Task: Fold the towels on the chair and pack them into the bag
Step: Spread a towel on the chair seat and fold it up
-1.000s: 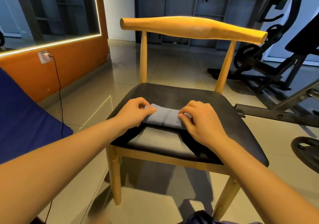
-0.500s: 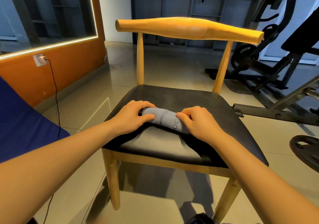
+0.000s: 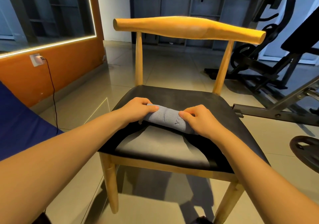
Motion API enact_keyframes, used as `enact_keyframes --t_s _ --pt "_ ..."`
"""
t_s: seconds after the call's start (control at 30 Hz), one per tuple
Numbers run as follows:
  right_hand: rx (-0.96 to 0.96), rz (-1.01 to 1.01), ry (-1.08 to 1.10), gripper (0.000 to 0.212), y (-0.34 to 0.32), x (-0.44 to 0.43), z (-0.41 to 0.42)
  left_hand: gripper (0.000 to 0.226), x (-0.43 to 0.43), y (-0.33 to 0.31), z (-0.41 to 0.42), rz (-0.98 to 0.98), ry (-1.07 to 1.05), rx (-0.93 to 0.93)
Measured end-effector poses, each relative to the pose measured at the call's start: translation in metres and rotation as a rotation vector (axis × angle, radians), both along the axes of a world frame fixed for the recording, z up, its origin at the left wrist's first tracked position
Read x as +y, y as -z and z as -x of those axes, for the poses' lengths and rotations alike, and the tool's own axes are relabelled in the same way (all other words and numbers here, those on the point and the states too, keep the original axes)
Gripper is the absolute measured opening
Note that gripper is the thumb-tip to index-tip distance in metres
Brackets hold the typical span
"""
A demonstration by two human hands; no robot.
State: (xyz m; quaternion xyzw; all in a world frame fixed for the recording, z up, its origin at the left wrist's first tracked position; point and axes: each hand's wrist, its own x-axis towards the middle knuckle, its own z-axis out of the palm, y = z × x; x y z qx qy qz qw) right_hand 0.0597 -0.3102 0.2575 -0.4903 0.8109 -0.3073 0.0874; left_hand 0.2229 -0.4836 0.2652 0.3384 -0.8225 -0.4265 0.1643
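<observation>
A small grey-blue towel (image 3: 166,118), rolled into a tight bundle, lies across the middle of the black seat of a wooden chair (image 3: 174,96). My left hand (image 3: 138,110) grips the roll's left end with fingers curled over it. My right hand (image 3: 198,120) grips the right end the same way, thumb on top. Both ends of the towel are hidden under my fingers. No bag is clearly in view; only a dark scrap (image 3: 202,220) shows at the bottom edge.
Gym equipment (image 3: 269,68) and a weight plate (image 3: 305,151) stand to the right of the chair. A blue surface (image 3: 20,118) sits at the left. A black cable (image 3: 52,92) hangs from a socket on the orange wall. Tiled floor surrounds the chair.
The towel has gone from a flat folded strip to a tight roll, turned away from me toward the chair back. Both hands kept their grip on its ends and moved slightly forward.
</observation>
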Motion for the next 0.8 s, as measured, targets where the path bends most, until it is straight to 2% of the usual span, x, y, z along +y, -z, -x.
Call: enact_keyframes --t_s 0.07,0.13,0.2,0.27,0.3,0.47,0.6,0.73,0.8 --pt "-0.052 -0.015 0.026 0.047 -0.003 -0.003 0.001 0.031 -0.004 -0.007 0.002 -0.033 0.004 -0.074" --pt "0.006 -0.042 0.061 0.045 -0.003 -0.005 0.002 0.035 -0.009 -0.011 0.004 -0.047 0.004 -0.124" --pt "0.204 0.002 0.084 0.035 0.001 -0.006 -0.001 0.039 -0.012 -0.011 0.008 -0.058 -0.011 -0.136" --pt "0.411 0.13 0.078 0.019 0.003 -0.005 -0.006 0.044 -0.013 -0.01 0.012 -0.071 -0.035 -0.143" --pt "0.453 0.171 0.047 0.016 0.004 -0.004 -0.008 0.045 -0.013 -0.01 0.013 -0.077 -0.051 -0.158" --pt "0.254 0.095 -0.046 0.032 0.007 0.005 0.003 0.046 -0.015 -0.019 0.017 -0.135 -0.069 -0.283" --pt "0.191 0.077 -0.035 0.029 0.008 0.004 0.004 0.035 -0.014 -0.021 0.017 -0.2 -0.027 -0.289" --pt "0.286 -0.021 -0.036 0.031 0.012 0.005 -0.004 0.029 -0.015 -0.024 0.013 -0.27 0.018 -0.273" --pt "0.393 -0.087 -0.021 0.034 0.012 0.004 -0.009 0.037 -0.014 -0.023 0.013 -0.249 0.008 -0.281"
